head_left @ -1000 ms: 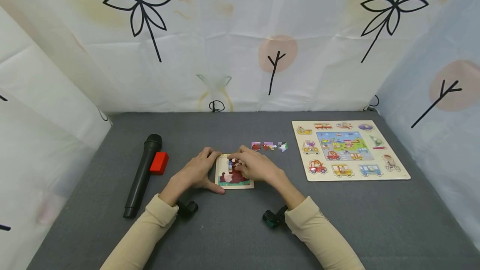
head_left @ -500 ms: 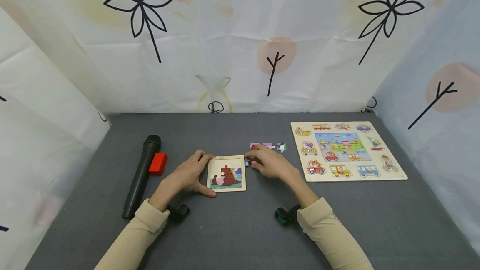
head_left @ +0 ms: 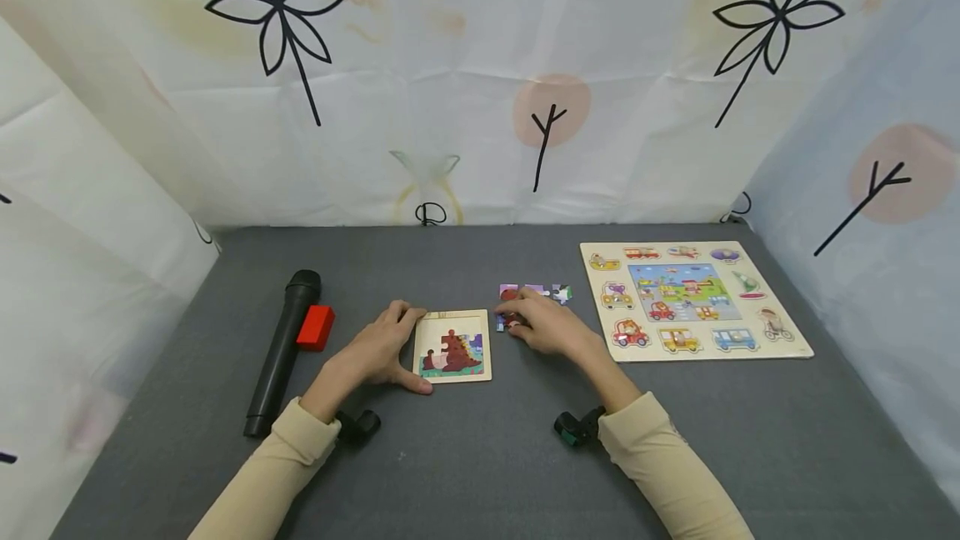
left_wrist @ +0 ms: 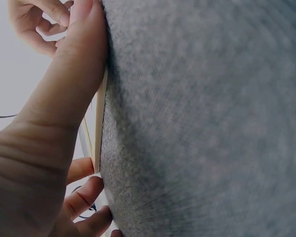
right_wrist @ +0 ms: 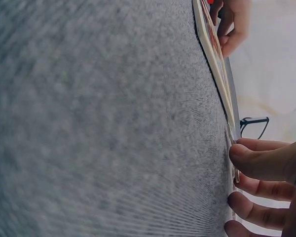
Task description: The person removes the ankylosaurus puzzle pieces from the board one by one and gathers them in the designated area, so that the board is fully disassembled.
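Observation:
A small wooden jigsaw puzzle tray (head_left: pixel 453 347) lies on the table, with a brown animal picture partly assembled in it. My left hand (head_left: pixel 382 348) holds its left side, thumb at the near corner and fingers at the far one. In the left wrist view the thumb (left_wrist: pixel 71 69) lies along the tray's pale edge (left_wrist: pixel 99 118). To the tray's right, my right hand (head_left: pixel 546 322) pinches a puzzle piece (head_left: pixel 501 323) between thumb and fingers, low over the table. The thin piece (right_wrist: pixel 237 176) shows edge-on in the right wrist view. Loose puzzle pieces (head_left: pixel 561 293) lie just behind that hand, partly hidden.
A larger wooden puzzle board (head_left: pixel 693 348) with vehicle pictures lies at the back right. On the left are a black microphone (head_left: pixel 281 352) and a red block (head_left: pixel 316 328) against it. White printed cloth (head_left: pixel 480 107) hangs behind and beside the grey table (head_left: pixel 465 473).
My right hand has moved right, from over the tray to the loose pieces, carrying a piece out of the picture. The tray and my left hand have shifted slightly left.

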A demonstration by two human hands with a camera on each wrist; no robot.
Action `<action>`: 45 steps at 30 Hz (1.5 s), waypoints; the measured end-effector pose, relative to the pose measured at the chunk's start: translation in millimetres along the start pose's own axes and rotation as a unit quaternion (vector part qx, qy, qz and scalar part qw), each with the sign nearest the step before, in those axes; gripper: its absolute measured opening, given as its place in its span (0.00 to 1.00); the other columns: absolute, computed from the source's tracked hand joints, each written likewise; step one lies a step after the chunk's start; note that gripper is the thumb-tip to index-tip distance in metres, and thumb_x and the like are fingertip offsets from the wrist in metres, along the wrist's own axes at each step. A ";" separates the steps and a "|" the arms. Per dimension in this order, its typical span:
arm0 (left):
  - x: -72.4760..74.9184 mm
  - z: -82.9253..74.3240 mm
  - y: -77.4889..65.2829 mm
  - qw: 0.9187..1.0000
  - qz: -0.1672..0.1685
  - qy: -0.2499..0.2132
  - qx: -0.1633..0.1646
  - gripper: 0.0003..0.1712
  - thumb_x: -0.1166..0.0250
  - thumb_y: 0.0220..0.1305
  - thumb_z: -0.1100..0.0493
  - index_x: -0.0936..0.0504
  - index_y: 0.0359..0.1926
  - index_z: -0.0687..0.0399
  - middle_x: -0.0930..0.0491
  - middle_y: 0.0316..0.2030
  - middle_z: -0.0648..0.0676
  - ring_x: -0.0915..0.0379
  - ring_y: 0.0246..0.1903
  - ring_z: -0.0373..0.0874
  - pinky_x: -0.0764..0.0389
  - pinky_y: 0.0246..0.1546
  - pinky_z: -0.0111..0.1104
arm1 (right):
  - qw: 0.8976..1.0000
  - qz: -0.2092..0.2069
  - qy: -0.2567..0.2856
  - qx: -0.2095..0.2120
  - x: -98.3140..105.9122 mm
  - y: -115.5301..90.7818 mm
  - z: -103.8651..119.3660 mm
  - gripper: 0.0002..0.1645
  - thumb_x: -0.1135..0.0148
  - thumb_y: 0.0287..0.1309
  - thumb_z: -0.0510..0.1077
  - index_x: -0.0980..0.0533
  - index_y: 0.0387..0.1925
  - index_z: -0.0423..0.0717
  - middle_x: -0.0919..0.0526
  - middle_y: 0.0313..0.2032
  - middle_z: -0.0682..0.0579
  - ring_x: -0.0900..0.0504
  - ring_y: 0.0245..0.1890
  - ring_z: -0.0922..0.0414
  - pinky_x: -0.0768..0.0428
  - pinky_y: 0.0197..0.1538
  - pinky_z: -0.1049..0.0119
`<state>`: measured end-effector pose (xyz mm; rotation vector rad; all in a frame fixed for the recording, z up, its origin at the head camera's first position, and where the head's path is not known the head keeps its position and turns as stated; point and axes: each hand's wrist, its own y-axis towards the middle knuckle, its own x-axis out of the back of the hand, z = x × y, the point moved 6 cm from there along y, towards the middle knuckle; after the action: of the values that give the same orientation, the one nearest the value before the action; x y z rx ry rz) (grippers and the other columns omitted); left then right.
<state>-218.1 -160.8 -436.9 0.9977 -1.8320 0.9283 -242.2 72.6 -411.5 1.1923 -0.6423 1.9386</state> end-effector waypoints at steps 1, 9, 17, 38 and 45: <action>0.1 -0.1 0.2 1.000 0.000 -0.001 0.001 0.68 0.17 0.39 0.32 0.39 0.74 0.58 0.37 0.66 0.65 0.33 0.62 0.60 0.26 0.60 0.60 | 1.000 0.000 0.000 0.000 0.2 0.0 -0.2 0.20 0.37 0.68 0.38 0.20 0.60 0.42 0.20 0.47 0.42 0.27 0.36 0.57 0.27 0.41 0.63; 0.3 -0.7 1.4 1.000 -0.001 -0.002 0.001 0.68 0.16 0.38 0.33 0.39 0.74 0.59 0.37 0.65 0.65 0.32 0.60 0.60 0.25 0.59 0.59 | 1.000 -0.002 -0.004 0.001 0.6 0.2 -2.1 0.20 0.36 0.68 0.38 0.19 0.60 0.43 0.20 0.44 0.43 0.29 0.34 0.57 0.29 0.39 0.64; -0.2 0.0 1.7 1.000 0.001 -0.002 0.004 0.68 0.16 0.38 0.34 0.39 0.74 0.59 0.37 0.65 0.66 0.32 0.60 0.60 0.25 0.59 0.59 | 1.000 -0.002 0.002 -0.004 -1.0 2.0 -3.7 0.21 0.37 0.69 0.38 0.20 0.61 0.42 0.21 0.45 0.44 0.29 0.34 0.58 0.29 0.39 0.65; -1.6 -0.4 1.6 1.000 -0.001 -0.002 -0.002 0.68 0.16 0.38 0.34 0.39 0.73 0.59 0.37 0.65 0.66 0.32 0.59 0.61 0.25 0.58 0.59 | 1.000 -0.005 -0.010 -0.016 -2.2 3.8 -6.3 0.22 0.37 0.68 0.37 0.21 0.63 0.42 0.21 0.43 0.44 0.33 0.31 0.58 0.33 0.36 0.66; -2.0 -0.3 2.9 1.000 0.001 -0.001 -0.003 0.68 0.16 0.38 0.34 0.39 0.73 0.59 0.37 0.65 0.66 0.32 0.59 0.60 0.25 0.58 0.58 | 1.000 -0.008 -0.013 -0.021 -1.1 3.2 -6.4 0.24 0.36 0.67 0.38 0.21 0.64 0.44 0.21 0.45 0.44 0.31 0.33 0.57 0.31 0.37 0.64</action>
<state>-219.9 -158.7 -439.2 0.9941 -1.8370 0.9229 -247.7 75.1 -415.3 1.1948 -0.6813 1.8899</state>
